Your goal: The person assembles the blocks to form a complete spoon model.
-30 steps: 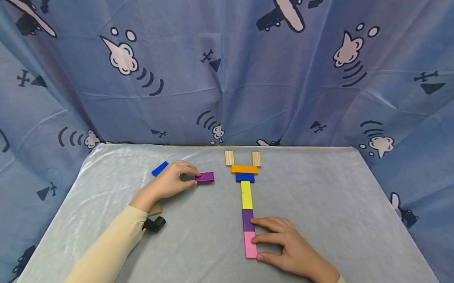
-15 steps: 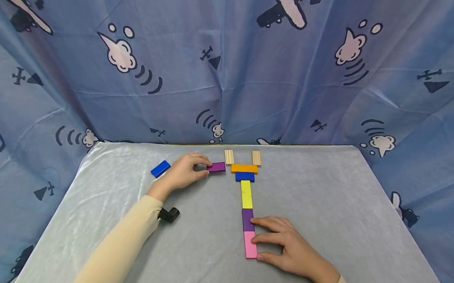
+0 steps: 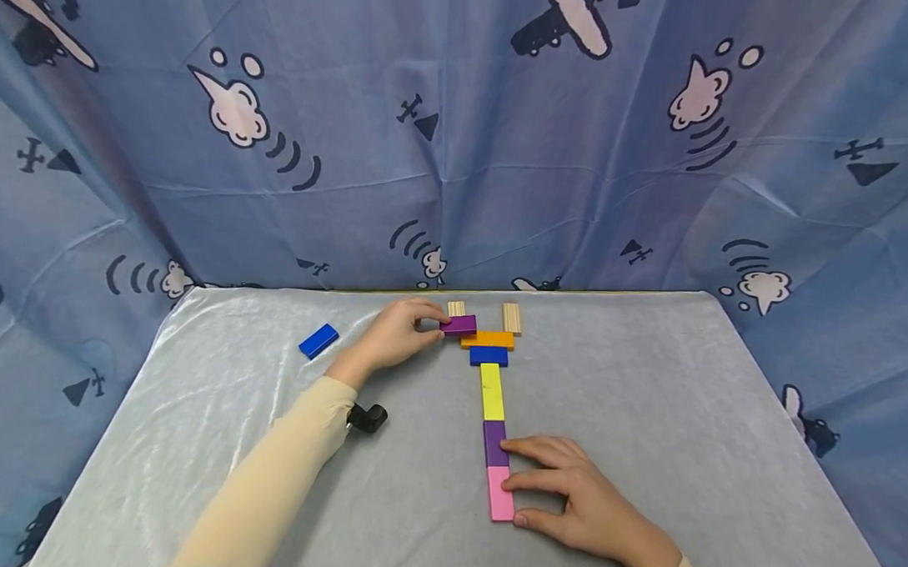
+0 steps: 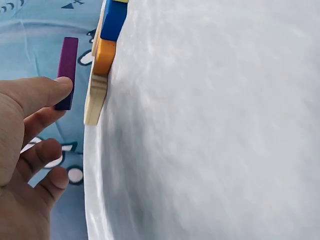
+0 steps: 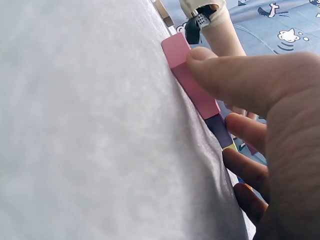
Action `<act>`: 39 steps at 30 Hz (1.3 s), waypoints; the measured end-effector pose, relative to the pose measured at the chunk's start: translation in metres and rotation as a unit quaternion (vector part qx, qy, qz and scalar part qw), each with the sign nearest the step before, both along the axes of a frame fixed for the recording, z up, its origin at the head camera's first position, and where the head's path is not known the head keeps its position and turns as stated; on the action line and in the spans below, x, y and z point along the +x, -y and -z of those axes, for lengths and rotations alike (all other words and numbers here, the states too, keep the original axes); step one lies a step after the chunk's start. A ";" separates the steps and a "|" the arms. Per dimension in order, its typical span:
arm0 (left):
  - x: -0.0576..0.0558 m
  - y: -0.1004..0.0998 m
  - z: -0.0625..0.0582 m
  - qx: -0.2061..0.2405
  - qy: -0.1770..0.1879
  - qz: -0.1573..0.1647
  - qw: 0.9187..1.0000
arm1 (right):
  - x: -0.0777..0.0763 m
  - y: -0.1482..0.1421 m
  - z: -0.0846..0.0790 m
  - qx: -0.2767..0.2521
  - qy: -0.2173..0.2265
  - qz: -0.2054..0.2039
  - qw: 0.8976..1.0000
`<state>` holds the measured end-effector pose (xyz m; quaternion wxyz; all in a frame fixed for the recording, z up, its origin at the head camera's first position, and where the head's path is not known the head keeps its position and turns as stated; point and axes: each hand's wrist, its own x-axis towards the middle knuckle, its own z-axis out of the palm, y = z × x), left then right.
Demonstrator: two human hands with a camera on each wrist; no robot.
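Note:
My left hand (image 3: 398, 333) pinches a purple block (image 3: 460, 325) by its left end, between thumb and fingers. In the left wrist view the held purple block (image 4: 68, 62) hangs above the table, apart from the blocks there. From the head it overlaps the left wooden block (image 3: 456, 308) and the orange block (image 3: 493, 341). My right hand (image 3: 570, 496) rests beside a column of blocks, fingers extended. Its thumb and a finger touch the pink block (image 3: 500, 495); another finger touches the dark purple block (image 3: 496, 443). Above them lie a yellow block (image 3: 491, 392) and a blue block (image 3: 489, 356).
A second wooden block (image 3: 512, 318) lies near the back edge, touching the orange one's right end. Another blue block (image 3: 318, 341) lies alone at the left. A tan block (image 5: 163, 12) shows in the right wrist view. A patterned curtain (image 3: 443, 175) hangs behind the grey-clothed table (image 3: 667, 424).
My left hand has carried the purple block right and toward the back, from open cloth to over the left wooden block. The blue block at the left is now fully uncovered. My right hand stays put.

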<state>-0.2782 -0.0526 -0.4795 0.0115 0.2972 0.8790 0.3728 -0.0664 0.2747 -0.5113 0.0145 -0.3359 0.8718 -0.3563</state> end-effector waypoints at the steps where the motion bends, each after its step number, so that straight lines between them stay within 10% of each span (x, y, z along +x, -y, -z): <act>1: -0.001 -0.003 -0.001 0.000 0.000 0.000 1.000 | 0.000 0.000 0.000 0.000 0.002 0.000 1.000; 39: -0.025 -0.052 0.007 -0.029 0.035 0.015 0.999 | 0.002 0.000 0.001 0.005 -0.014 -0.004 1.000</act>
